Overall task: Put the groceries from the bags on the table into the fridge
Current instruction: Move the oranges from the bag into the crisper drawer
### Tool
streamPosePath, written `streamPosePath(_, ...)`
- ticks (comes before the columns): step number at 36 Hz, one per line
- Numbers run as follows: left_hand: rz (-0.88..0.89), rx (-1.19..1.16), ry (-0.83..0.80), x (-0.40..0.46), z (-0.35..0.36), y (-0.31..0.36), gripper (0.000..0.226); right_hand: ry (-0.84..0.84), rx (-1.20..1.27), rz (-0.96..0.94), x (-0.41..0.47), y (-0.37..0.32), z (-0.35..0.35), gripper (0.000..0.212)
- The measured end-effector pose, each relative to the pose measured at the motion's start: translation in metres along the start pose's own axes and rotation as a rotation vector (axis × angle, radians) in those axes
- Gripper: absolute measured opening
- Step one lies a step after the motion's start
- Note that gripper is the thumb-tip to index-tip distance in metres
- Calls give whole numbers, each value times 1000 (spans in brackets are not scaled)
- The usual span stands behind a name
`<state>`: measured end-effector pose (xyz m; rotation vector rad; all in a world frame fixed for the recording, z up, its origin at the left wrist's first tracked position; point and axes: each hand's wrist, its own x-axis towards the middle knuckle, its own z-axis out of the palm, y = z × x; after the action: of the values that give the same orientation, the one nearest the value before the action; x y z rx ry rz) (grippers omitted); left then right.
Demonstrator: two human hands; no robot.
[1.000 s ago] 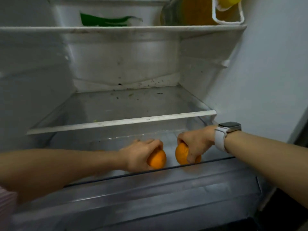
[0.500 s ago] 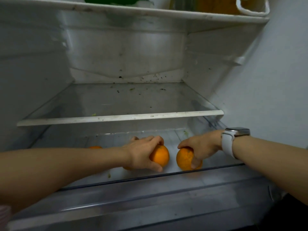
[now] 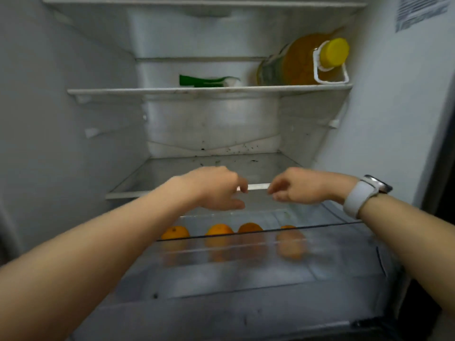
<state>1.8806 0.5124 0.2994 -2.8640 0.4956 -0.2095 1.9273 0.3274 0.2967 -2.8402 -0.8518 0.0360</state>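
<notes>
I see left grip (image 3: 216,188) and right grip (image 3: 302,185) loosely curled, holding nothing; four oranges (image 3: 219,229) lie below them in the drawer (image 3: 320,244).

Illumination is dim and even, with a cool grey cast across the fridge interior (image 3: 211,124); the light source cannot be identified. Shadows are soft beneath the shelves. The whole frame is slightly soft. Both forearms blur toward the near edge. The oranges (image 3: 219,229) smear through the clear drawer front (image 3: 320,252). Wide-angle distortion bows the side walls. No hard glare.
</notes>
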Motion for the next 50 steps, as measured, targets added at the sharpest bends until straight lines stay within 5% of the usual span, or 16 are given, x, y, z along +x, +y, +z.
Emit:
streamPosePath(5,-180,9,296,-39,-7,-8,40,414,39,-124,-32,-25,4,28)
streamPosePath(14,-485,-142,829,-167,19,50,40,797,331,-398,-100,-92,57,29)
streamPosePath(17,-598,-160,887,-231,48,85,43,817,492,-498,-136,-116,99,35)
streamPosePath(22,-822,-256,758,-344,119,157,42,444,763,-569,-204,-153,199,30)
streamPosePath(31,-1356,-363,369,-562,188,273,41,-300,767,-680,-328,-244,335,34)
streamPosePath(38,-1760,-320,301,-727,192,329,41,-498,639,-940,-417,-374,399,36)
streamPosePath(50,-2124,-238,338,-1026,155,344,42,-725,607,-1243,-583,-676,447,35)
